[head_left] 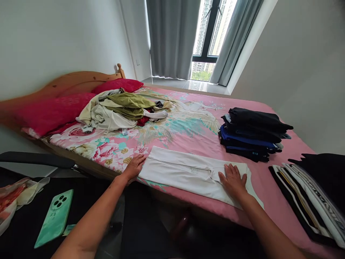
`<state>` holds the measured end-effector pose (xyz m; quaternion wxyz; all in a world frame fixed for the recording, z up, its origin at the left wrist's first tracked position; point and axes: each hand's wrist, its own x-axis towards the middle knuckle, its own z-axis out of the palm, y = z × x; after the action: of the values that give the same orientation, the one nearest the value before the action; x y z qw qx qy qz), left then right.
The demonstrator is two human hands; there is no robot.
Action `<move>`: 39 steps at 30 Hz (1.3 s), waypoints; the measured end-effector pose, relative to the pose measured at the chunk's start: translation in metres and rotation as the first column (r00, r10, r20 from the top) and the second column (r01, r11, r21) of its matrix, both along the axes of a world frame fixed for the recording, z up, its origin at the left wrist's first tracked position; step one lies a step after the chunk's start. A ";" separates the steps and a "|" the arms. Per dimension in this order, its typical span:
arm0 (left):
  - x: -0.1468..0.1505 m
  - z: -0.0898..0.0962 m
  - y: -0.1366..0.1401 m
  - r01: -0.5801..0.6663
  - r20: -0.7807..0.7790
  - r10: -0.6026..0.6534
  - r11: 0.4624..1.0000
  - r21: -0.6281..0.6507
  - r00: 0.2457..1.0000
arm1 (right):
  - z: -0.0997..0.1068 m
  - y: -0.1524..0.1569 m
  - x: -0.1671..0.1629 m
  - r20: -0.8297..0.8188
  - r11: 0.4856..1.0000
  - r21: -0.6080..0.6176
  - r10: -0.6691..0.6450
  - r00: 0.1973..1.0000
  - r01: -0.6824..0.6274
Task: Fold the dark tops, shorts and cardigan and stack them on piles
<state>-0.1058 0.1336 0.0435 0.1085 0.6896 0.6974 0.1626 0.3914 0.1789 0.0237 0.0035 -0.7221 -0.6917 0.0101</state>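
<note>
A white T-shirt lies folded lengthwise into a long flat strip at the near edge of the bed, with its collar opening toward the right part and small faint print near the middle. My left hand rests flat at its left end, fingers stretched out over the edge of the cloth. On the right part of the shirt lies my right hand, palm down with the fingers spread. Neither hand grips anything.
Dark folded clothes are stacked at the right, and another folded stack stands nearer. A loose clothes heap lies by the red pillows. A green phone rests on a black chair at left, below its armrest.
</note>
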 end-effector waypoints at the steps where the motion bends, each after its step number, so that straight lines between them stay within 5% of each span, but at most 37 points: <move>1: -0.006 -0.002 -0.006 0.045 -0.018 -0.045 0.999 -0.013 0.999 | 0.006 -0.003 -0.014 -0.016 0.999 0.037 0.032 0.999 -0.031; 4: -0.021 -0.005 -0.023 0.145 -0.075 -0.152 0.985 -0.090 0.986 | 0.025 -0.014 -0.073 -0.093 0.958 0.127 0.269 0.959 -0.256; 9: -0.025 -0.005 -0.039 0.163 -0.108 -0.182 0.972 -0.167 0.977 | 0.041 -0.030 -0.192 -0.240 0.819 0.114 0.572 0.784 -0.563; 12: -0.016 -0.008 -0.043 0.103 -0.144 -0.116 0.990 -0.096 0.983 | 0.037 -0.029 -0.250 -0.324 0.773 0.093 0.619 0.715 -0.627; 16: -0.003 -0.018 -0.044 -0.046 -0.177 0.043 0.999 -0.012 0.983 | 0.020 -0.022 -0.296 -0.387 0.794 0.030 0.570 0.725 -0.608; 22: 0.012 -0.019 -0.040 -0.167 -0.213 0.165 0.986 0.007 0.963 | 0.001 -0.022 -0.306 -0.332 0.793 0.060 0.589 0.737 -0.606; 31: 0.037 -0.020 -0.024 -0.297 -0.231 0.305 0.952 0.070 0.924 | 0.004 -0.021 -0.302 -0.341 0.804 0.100 0.581 0.739 -0.586; 39: 0.012 -0.022 -0.016 -0.272 0.105 0.264 0.960 0.065 0.959 | 0.015 -0.031 -0.288 -0.524 0.799 0.312 0.596 0.608 -0.514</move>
<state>-0.0940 0.1174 0.0216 0.0913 0.5839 0.7714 0.2360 0.1029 0.1478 0.0385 0.2650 -0.4277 -0.8424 0.1929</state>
